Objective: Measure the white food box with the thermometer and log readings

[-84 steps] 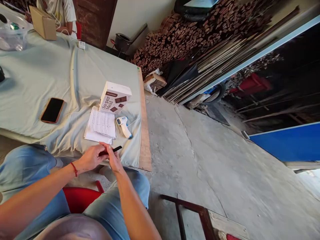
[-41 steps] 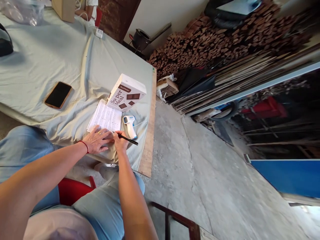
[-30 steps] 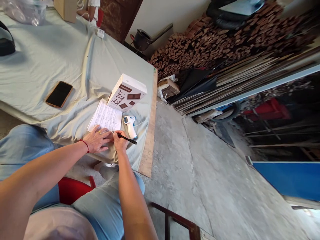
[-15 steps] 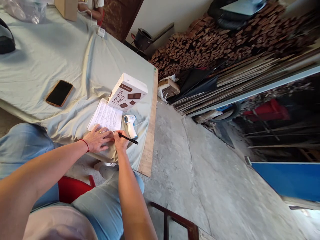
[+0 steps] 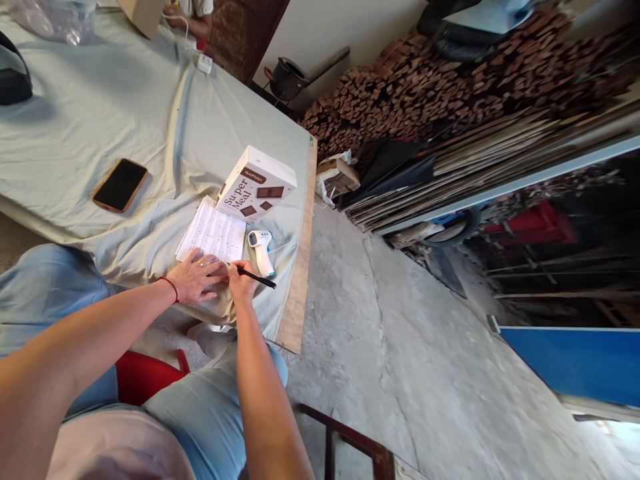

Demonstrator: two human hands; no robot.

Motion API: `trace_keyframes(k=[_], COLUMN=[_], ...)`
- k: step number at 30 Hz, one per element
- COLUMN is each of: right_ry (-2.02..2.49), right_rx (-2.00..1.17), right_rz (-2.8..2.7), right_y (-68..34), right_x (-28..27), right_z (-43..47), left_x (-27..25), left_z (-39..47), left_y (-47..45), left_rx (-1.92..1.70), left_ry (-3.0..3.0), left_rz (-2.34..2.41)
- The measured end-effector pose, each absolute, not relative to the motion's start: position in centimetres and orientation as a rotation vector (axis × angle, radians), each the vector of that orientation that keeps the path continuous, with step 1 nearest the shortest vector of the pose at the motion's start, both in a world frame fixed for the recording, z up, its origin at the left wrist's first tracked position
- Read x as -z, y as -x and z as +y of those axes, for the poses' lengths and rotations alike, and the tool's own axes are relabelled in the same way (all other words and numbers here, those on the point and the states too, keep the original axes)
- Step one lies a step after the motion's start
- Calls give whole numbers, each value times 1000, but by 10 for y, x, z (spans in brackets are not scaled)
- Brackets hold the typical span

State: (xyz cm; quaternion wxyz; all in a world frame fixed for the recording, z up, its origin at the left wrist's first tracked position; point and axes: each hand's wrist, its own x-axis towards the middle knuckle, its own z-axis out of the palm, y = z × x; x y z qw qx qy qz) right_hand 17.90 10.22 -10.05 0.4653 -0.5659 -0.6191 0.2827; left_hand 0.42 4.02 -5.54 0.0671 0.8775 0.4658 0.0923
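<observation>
Sheets of paper (image 5: 215, 230) covered in dense writing lie near the table's front edge. My left hand (image 5: 196, 279) rests flat on their lower part, fingers spread. In my right hand (image 5: 241, 283) a black pen (image 5: 261, 277) is gripped, its tip end at the papers' lower right corner. Just beyond my right hand lies a white and blue infrared thermometer (image 5: 262, 252). A white box (image 5: 260, 183) with brown pictures and the words "Super Meal" stands upright behind the papers, touching or very close to their top edge.
A phone (image 5: 121, 185) lies on the cloth-covered table (image 5: 135, 93) to the left. At the far end are a cardboard box (image 5: 143, 15), a clear plastic bag (image 5: 55, 20) and another person's arm (image 5: 197, 27). Stacked firewood (image 5: 450, 87) and concrete floor (image 5: 350, 320) are to the right.
The view has shifted very slightly. Both hands, the pen and the papers look almost the same; at the far end, the other person's hand has moved a little.
</observation>
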Motion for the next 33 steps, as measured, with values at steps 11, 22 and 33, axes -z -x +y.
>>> trace_keyframes(k=[11,22,33], right_ry=[1411,1468,1716], right_rx=[-629,-589,-397], right_rz=[-1499,-1567,-1698], right_y=[-180,-181,-189], right_x=[103,107,77], right_z=[103,105,104], left_x=[55,57,57], left_z=[40,40,42], left_y=[-4,-4,2], left_rx=[-277,-322,-322], left_ry=[-2676,-2668,-2673], left_rz=[1392,1395,1382])
